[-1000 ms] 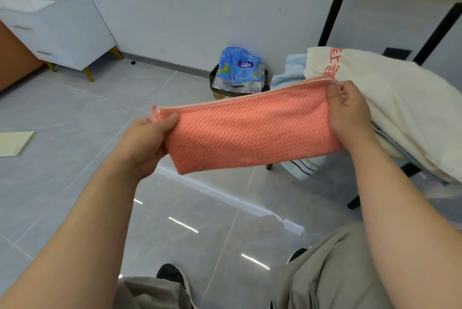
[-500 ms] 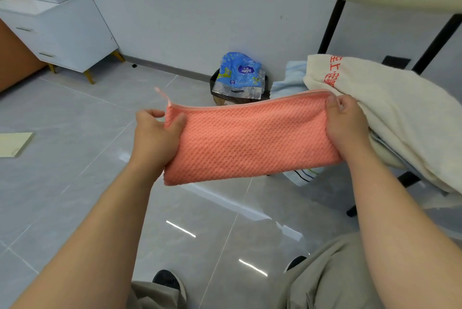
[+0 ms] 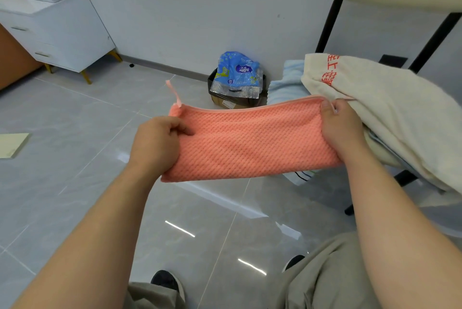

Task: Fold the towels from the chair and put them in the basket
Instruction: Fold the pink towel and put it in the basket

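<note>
Towel: pink towel folded, stretched level above the floor.
Left hand: fingers grasp the left edge.
Right hand: fingers pinch the right top corner, just beside the cream towel.

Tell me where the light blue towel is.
In the head view, the light blue towel lies right of centre, behind the orange towel, between the bin holding a blue packet and the cream towel with red lettering.

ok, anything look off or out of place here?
Minor only: the blue packet bulges out of the bin by the wall, and a pale sheet lies loose on the floor. The orange towel looks evenly folded.
</note>
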